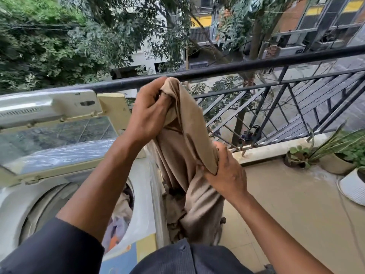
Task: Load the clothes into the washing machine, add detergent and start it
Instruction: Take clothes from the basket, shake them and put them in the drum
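Observation:
A tan garment (187, 147) hangs in front of me, just right of the washing machine (17, 202). My left hand (150, 113) grips its top end up near the railing. My right hand (227, 173) pinches a fold lower down on its right side. The rest of the cloth drapes down to a bunched heap near my waist. The top-loading machine stands at the left with its lid (55, 123) raised. Inside the drum opening (120, 218) lie several mixed clothes, partly hidden by my left forearm.
A black metal balcony railing (256, 64) runs across behind the garment, with trees and buildings beyond. Potted plants (335, 155) and a white pot (353, 186) stand on the tiled floor at the right. A low ledge (276, 149) runs under the railing.

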